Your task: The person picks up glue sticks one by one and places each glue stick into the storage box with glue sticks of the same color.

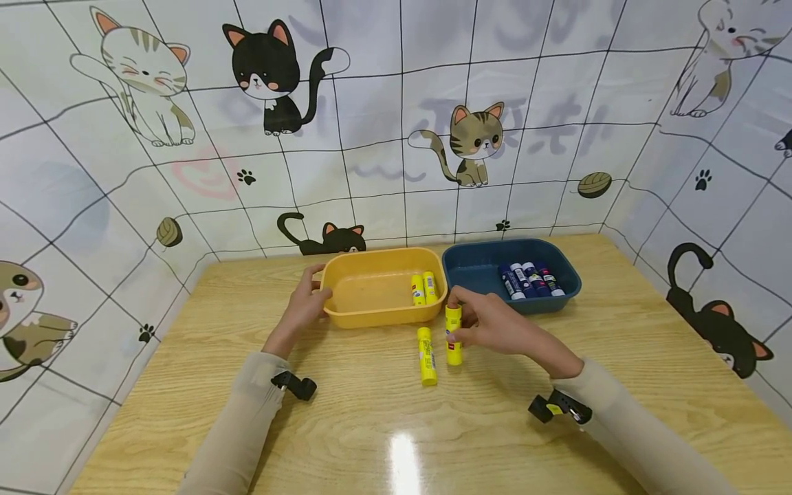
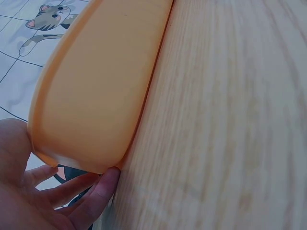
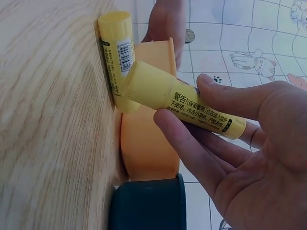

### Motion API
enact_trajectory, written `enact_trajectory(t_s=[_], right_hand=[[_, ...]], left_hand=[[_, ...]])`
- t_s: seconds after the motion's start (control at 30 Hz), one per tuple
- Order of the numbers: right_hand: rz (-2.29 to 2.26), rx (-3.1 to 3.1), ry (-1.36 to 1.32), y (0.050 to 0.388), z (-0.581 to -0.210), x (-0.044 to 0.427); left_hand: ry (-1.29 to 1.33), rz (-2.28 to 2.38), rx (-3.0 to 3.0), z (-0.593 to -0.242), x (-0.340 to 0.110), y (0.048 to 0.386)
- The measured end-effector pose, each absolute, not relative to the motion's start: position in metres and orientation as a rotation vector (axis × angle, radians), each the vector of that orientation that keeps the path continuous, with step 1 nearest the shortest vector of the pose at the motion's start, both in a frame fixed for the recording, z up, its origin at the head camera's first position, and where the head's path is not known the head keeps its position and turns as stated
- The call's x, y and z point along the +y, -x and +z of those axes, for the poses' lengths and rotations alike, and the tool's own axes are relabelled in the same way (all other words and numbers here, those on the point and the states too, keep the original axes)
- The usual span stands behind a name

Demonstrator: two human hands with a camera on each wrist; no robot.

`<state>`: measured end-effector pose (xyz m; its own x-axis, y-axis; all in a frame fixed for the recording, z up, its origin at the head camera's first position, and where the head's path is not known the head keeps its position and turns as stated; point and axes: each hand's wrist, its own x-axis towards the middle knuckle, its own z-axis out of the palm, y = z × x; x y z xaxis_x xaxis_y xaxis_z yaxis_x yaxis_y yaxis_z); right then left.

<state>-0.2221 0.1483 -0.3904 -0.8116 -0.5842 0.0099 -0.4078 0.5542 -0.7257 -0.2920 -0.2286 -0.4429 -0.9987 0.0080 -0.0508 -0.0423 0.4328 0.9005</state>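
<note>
My right hand (image 1: 495, 324) pinches a yellow glue stick (image 1: 454, 344) between thumb and fingers, just in front of the bins. In the right wrist view, the printed side of that held stick (image 3: 192, 108) shows. Another yellow glue stick (image 1: 427, 357) lies on the table to its left. My left hand (image 1: 303, 302) grips the left end of the yellow bin (image 1: 377, 319); the left wrist view shows its fingers (image 2: 98, 201) curled against the bin's end. Two yellow glue sticks (image 1: 418, 291) rest at the right end inside this bin.
A dark blue bin (image 1: 476, 275) stands to the right of the yellow one and holds several dark blue glue sticks (image 1: 522, 280). Both bins stand at the back of the wooden table (image 1: 346, 412), before a wall sheet with cats (image 1: 371, 158).
</note>
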Motion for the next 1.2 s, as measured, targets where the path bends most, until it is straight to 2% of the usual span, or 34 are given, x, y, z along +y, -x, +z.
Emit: enact_trajectory(t_s=[0.57,0.87,1.2], right_hand=[[-1.101,2.687,0.898,0.229,-0.363,0.138],[-1.084,2.784,1.015,0.245,-0.345,0.126],[-1.083,2.707,0.976,0.271,-0.324,0.11]], left_hand=[[0.05,1.646,2.61,-0.443,-0.229,0.291],[0.049,1.639,2.609,-0.442,-0.228,0.289],[0.036,1.631,2.617,-0.441,-0.228,0.288]])
